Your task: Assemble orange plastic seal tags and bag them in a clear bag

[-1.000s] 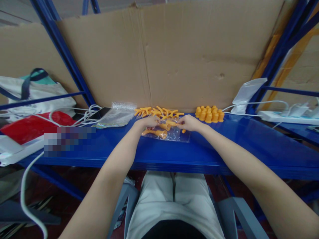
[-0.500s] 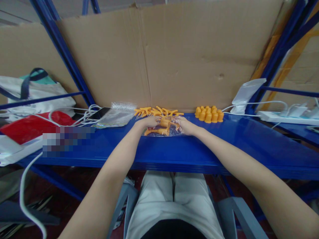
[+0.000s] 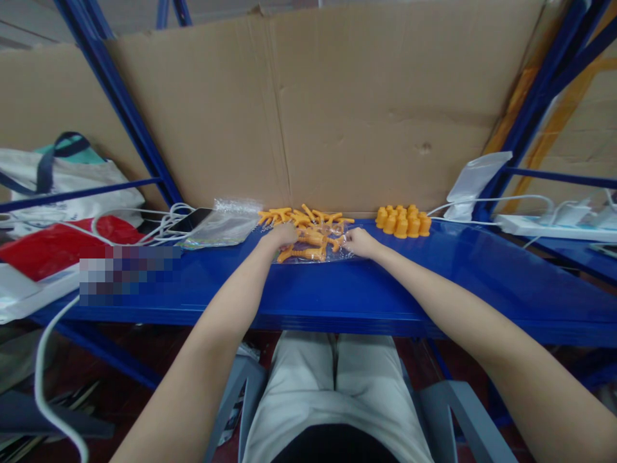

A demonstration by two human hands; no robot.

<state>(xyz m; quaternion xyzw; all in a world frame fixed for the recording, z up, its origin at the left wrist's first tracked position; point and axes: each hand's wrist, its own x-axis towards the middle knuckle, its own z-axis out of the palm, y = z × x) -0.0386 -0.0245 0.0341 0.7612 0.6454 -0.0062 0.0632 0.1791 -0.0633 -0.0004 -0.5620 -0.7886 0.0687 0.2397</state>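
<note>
A clear plastic bag (image 3: pixel 332 256) lies flat on the blue tabletop between my hands, with several orange plastic parts (image 3: pixel 308 254) inside or on it. My left hand (image 3: pixel 281 236) is closed at the bag's left side; what its fingers pinch is hidden. At the right side, my right hand (image 3: pixel 359 243) has its fingers curled together on the bag's edge, close to the end of one orange part. Just behind the hands lies a loose pile of orange branch-shaped pieces (image 3: pixel 277 217).
Orange cup-like pieces (image 3: pixel 403 222) stand grouped at the back right. Flat clear bags (image 3: pixel 222 228) and a dark phone (image 3: pixel 191 220) lie to the left among white cables. A power strip (image 3: pixel 554 226) is at far right, and cardboard (image 3: pixel 385 109) walls the back.
My right hand has closed its fingers and drawn slightly off the orange parts. My left hand has shifted a little left. More of the orange parts between them shows.
</note>
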